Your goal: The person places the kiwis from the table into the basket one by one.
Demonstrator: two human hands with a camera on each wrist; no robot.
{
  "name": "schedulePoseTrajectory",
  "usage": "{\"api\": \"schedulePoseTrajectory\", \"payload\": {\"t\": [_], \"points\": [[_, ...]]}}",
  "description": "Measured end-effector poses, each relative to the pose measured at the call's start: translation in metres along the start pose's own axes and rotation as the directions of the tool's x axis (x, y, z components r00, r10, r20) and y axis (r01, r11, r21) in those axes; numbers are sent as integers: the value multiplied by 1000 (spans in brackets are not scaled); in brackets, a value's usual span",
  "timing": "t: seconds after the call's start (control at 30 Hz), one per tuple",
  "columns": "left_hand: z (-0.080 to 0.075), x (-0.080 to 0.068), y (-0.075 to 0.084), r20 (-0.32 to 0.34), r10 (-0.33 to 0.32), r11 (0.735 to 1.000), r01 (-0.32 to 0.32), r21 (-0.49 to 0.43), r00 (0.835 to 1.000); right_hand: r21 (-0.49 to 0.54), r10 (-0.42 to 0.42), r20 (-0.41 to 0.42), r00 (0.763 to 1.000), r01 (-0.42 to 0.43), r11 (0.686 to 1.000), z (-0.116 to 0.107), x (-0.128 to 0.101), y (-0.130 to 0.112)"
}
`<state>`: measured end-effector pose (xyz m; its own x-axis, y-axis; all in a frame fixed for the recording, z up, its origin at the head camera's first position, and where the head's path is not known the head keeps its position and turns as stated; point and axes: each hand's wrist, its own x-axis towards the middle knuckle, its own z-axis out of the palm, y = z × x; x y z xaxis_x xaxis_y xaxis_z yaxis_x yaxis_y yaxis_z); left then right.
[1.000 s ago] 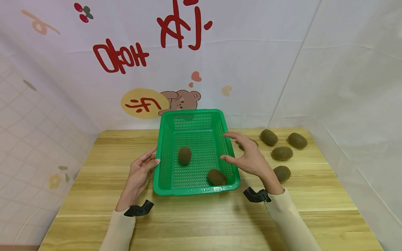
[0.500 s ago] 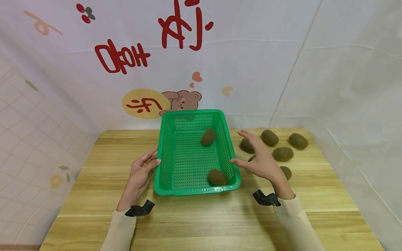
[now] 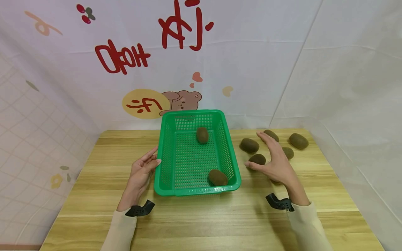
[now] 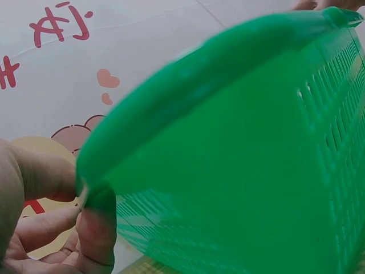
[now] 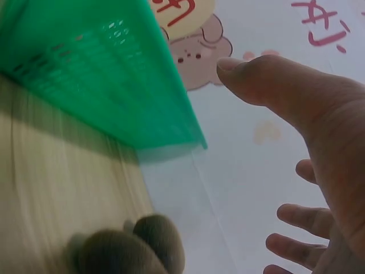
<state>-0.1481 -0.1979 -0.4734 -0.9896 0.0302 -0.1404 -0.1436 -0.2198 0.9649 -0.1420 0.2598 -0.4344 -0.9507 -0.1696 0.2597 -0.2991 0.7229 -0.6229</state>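
Observation:
A green plastic basket [image 3: 194, 191] sits mid-table with two kiwis in it, one at the far end [image 3: 202, 135] and one in the near right corner [image 3: 217, 177]. My left hand [image 3: 147, 163] rests against the basket's left rim with fingers straight; in the left wrist view the thumb [image 4: 97, 228] presses the basket's rim [image 4: 188, 74]. My right hand [image 3: 272, 158] hovers open and empty over the loose kiwis to the right of the basket, thumb close to one kiwi [image 3: 257, 159]. The right wrist view shows the spread thumb [image 5: 268, 80], the basket [image 5: 114, 97] and two kiwis [image 5: 159, 240].
More kiwis lie on the wooden table [image 3: 201, 223] at the right: one by the basket [image 3: 249, 145], one at the far right [image 3: 298, 141], others partly hidden by my hand. A white printed backdrop [image 3: 201, 69] closes off the back and sides.
My right hand has left the basket's right side and moved right, over the loose kiwis. One kiwi in the basket rolled from the middle to the far end. The left hand stayed put.

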Motion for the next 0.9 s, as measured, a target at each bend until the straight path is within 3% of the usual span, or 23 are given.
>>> {"api": "schedulePoseTrajectory", "payload": {"t": [0.3,0.63,0.9], "points": [[-1,1,-2,-7,2,1000,-2,8,1000,-13,61,-19,998,-61,998,-7,-17,22],[-1,2,-3,-11,-1,1000,1,-5,1000,-25,48,-33,998,-49,998,-7,-38,48],[-1,2,-3,-11,-5,1000,5,-12,1000,-20,103,-22,994,-103,994,-5,-54,60]]}}
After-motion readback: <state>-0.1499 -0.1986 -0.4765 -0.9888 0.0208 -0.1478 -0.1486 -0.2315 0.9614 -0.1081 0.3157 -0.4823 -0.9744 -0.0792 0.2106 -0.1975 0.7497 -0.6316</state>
